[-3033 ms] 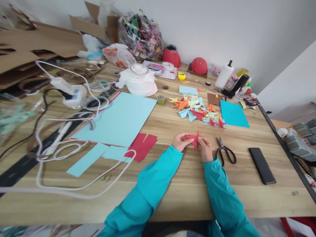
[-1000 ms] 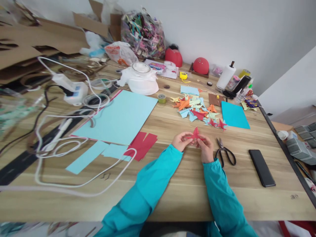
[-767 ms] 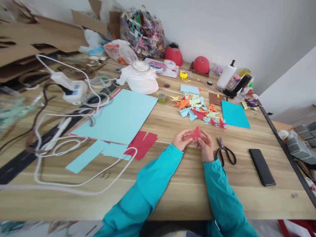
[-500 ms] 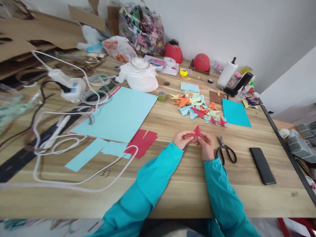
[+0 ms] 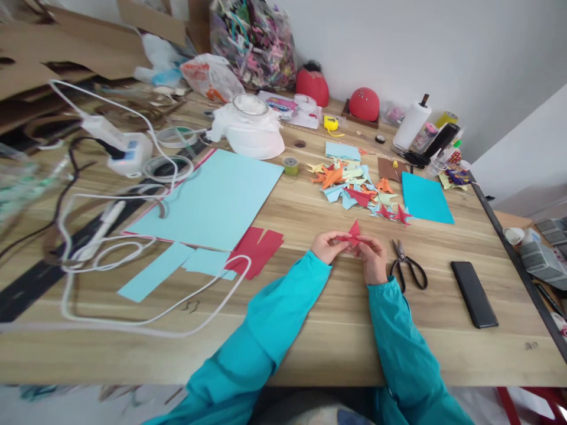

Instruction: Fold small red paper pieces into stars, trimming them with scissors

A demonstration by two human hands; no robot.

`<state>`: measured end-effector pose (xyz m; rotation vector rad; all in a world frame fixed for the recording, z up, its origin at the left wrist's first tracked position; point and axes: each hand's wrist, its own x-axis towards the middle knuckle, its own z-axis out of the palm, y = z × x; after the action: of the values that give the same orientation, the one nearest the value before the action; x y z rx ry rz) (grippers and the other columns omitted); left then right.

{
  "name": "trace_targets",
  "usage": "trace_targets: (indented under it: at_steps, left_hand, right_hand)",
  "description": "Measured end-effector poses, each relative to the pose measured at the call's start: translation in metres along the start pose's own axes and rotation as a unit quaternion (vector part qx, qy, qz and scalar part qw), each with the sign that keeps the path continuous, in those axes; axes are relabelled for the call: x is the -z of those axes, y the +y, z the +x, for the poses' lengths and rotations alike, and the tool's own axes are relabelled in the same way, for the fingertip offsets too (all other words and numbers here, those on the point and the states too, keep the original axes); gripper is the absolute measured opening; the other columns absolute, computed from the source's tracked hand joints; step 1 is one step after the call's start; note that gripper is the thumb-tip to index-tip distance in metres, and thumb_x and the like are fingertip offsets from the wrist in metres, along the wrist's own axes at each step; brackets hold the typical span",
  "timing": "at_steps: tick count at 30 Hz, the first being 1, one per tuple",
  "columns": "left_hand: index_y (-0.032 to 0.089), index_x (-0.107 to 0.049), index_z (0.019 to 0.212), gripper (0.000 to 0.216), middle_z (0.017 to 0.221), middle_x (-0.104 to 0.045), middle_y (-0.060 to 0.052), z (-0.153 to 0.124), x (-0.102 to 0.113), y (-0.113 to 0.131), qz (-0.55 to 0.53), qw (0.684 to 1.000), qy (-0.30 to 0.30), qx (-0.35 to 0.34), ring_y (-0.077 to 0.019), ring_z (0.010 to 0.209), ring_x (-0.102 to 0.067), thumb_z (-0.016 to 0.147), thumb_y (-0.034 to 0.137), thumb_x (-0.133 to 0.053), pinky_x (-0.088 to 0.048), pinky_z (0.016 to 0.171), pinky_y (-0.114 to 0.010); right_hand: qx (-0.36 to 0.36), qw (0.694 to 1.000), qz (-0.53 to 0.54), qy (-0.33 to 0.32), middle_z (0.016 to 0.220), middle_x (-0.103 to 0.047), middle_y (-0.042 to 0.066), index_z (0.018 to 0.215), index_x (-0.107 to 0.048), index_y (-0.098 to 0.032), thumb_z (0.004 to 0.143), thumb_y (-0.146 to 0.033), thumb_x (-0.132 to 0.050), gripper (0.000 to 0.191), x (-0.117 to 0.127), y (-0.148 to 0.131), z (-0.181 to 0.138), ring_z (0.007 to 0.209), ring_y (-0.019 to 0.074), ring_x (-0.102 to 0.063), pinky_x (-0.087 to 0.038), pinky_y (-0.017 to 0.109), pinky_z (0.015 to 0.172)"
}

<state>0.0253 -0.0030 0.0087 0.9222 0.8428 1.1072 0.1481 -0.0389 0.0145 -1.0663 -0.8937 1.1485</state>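
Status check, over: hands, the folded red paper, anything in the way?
Left hand and right hand both pinching folded red paper. Paper held, one point up. Scissors close by right hand; nothing blocking.

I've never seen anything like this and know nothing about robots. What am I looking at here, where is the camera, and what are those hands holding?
There is no machine at work: these are a person's own bare hands, coming out of blue-green sleeves. The camera is worn on the person's head, so you look forward and down, much as they do.

The left hand and the right hand together hold a small red folded paper, pointed at the top, above a wooden table.

Beyond them lies a pile of folded paper shapes in several colours. To the right are open black-handled scissors and a flat black object, perhaps a phone. To the left are a large light-blue sheet and some red paper pieces.
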Motion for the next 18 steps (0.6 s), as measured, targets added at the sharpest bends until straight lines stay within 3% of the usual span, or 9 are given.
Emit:
trace_targets:
  at_steps: [13, 18]
  left_hand:
    - [0.013, -0.059, 0.068, 0.029, 0.055, -0.062, 0.0, -0.0029, -0.0026, 0.0071, 0.04, 0.997, 0.06, -0.017, -0.0118, 0.044, -0.057, 0.053, 0.033, -0.072, -0.049, 0.048, -0.025]
    - [0.014, -0.057, 0.094, 0.041, 0.053, -0.058, 0.004, -0.0041, -0.0018, 0.0078, 0.022, 0.998, 0.023, -0.048, -0.0119, 0.046, -0.058, 0.059, 0.03, -0.069, -0.049, 0.049, -0.024]
  right_hand:
    - [0.01, 0.999, -0.036, 0.033, 0.055, -0.059, -0.003, 0.083, -0.061, -0.017, 0.064, -0.03, -0.067, 0.023, -0.0071, -0.0027, 0.0014, 0.043, 0.0081, -0.048, -0.038, 0.021, 0.042]
    - [0.013, 0.998, -0.05, 0.037, 0.052, -0.058, -0.004, 0.081, -0.062, -0.016, 0.062, -0.031, -0.069, 0.025, -0.0043, -0.0006, 0.0023, 0.042, 0.0077, -0.048, -0.039, 0.021, 0.042]
